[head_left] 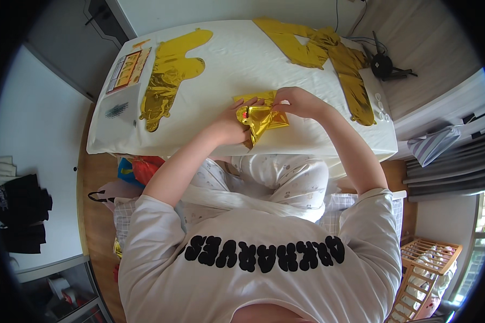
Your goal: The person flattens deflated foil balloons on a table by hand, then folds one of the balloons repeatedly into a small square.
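Observation:
A partly folded gold foil balloon (pixel 261 121) lies near the front edge of the white-covered table, between my hands. My left hand (pixel 234 127) holds it from the left, with foil folded over part of the palm and the fingertips against its far side. A small red mark shows on the foil by this hand. At the balloon's upper right, my right hand (pixel 296 103) pinches the foil edge between thumb and fingers. Another flat gold foil balloon (pixel 172 72) is spread out on the left. More flat gold foil balloons (pixel 355 81) lie at the far right.
On the table's left end lie a printed colour sheet (pixel 128 70) and a clear packet (pixel 117 110). A black fan-like device (pixel 382 65) and small white discs (pixel 380 105) are at the right end. The white tablecloth (pixel 221 64) covers the table; bags (pixel 145 169) sit below on the left.

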Demonstrator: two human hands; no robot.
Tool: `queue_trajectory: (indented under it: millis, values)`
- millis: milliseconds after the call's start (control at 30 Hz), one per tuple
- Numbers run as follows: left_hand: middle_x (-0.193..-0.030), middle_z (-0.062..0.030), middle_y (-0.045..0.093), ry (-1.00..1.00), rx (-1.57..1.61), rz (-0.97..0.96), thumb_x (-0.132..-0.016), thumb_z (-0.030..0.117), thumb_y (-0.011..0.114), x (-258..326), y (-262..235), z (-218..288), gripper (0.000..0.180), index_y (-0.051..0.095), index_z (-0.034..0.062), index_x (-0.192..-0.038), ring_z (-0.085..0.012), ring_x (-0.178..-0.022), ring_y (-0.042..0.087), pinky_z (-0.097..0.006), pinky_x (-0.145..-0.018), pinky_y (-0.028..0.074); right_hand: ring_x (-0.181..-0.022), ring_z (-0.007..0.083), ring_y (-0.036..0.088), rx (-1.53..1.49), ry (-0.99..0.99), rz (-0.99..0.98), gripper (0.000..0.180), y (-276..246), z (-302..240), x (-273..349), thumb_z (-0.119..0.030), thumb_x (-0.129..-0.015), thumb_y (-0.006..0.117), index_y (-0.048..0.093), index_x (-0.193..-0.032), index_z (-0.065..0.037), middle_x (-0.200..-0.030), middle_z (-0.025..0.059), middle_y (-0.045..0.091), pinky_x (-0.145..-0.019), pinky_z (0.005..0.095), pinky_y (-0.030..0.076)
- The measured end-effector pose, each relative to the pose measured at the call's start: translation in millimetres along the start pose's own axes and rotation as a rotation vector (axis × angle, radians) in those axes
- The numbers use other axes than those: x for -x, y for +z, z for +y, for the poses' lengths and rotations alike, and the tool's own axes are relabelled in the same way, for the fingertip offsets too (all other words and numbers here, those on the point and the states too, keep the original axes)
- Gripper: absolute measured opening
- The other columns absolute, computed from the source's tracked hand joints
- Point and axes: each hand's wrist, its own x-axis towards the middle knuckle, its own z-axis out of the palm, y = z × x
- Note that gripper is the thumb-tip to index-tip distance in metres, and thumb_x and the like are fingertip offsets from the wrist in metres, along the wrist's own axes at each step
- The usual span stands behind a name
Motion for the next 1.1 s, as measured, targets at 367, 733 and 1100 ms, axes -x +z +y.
queue_trajectory:
  millis: [367,733,1100]
  values:
    - [-0.167,-0.0116,0.029,-0.047,1.094,0.102,-0.105,0.005,0.048,-8,-2,-36,0.061,0.025,0.0059,-0.162,-0.0237,-0.154,0.029,-0.035,-0.125,0.026,-0.099,0.0284,0.067,0.038,0.043,0.047,0.017,3,-3,-1,-0.018,-0.089,0.075,0.077,-0.101,-0.007,-0.101,0.0107,0.072,-0.089,0.0391,0.051]
    - [-0.159,-0.0142,0.043,-0.166,1.204,0.075,-0.112,0.029,0.040,-9,-11,-37,0.053,0.034,0.0067,-0.159,-0.0240,-0.146,0.041,-0.037,-0.121,0.033,-0.092,0.0291,0.065,-0.088,-0.006,0.119,0.020,15,13,10,-0.020,-0.091,0.073,0.074,-0.098,-0.001,-0.098,0.0133,0.069,-0.083,0.0384,0.051]
    - [-0.148,-0.0131,0.055,-0.231,1.000,0.204,-0.099,0.016,0.065,-11,-5,-31,0.071,0.027,0.0076,-0.159,-0.0224,-0.126,0.057,-0.034,-0.107,0.044,-0.095,0.0241,0.070,-0.196,0.131,0.135,0.027,17,2,8,-0.012,-0.090,0.075,0.075,-0.115,-0.003,-0.102,0.0123,0.075,-0.091,0.0342,0.055]
